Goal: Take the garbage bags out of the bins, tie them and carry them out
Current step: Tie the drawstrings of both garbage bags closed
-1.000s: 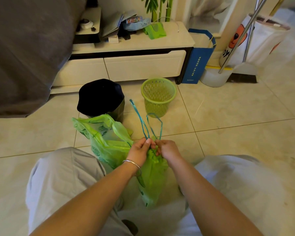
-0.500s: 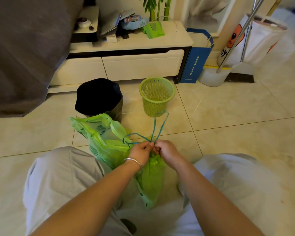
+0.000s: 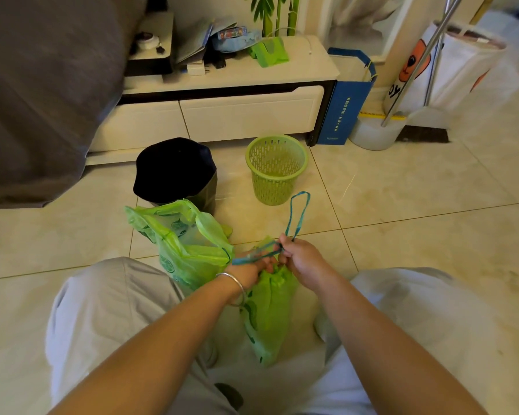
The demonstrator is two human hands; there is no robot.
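Note:
A green garbage bag (image 3: 267,319) hangs between my knees, its neck gathered by a blue drawstring (image 3: 297,217). My left hand (image 3: 249,269), with a silver bangle on the wrist, grips the bag's neck and one strand of the drawstring. My right hand (image 3: 300,257) pinches the drawstring, whose loop stands up above my fingers. A second green garbage bag (image 3: 180,238) sits open on the floor just left of my hands. Behind it stand a bin lined with a black bag (image 3: 174,172) and a bare green mesh bin (image 3: 276,169).
A white low cabinet (image 3: 222,115) with clutter on top runs along the back. A grey sofa (image 3: 42,85) fills the left. A blue paper bag (image 3: 345,106), a white dustpan with a metal pole (image 3: 378,133) and a printed white bag (image 3: 450,67) stand at the right.
The drawstring loop has swung from in front of my hands over to the right and stands taller. My right hand has shifted right, drawing a strand taut across to my left hand.

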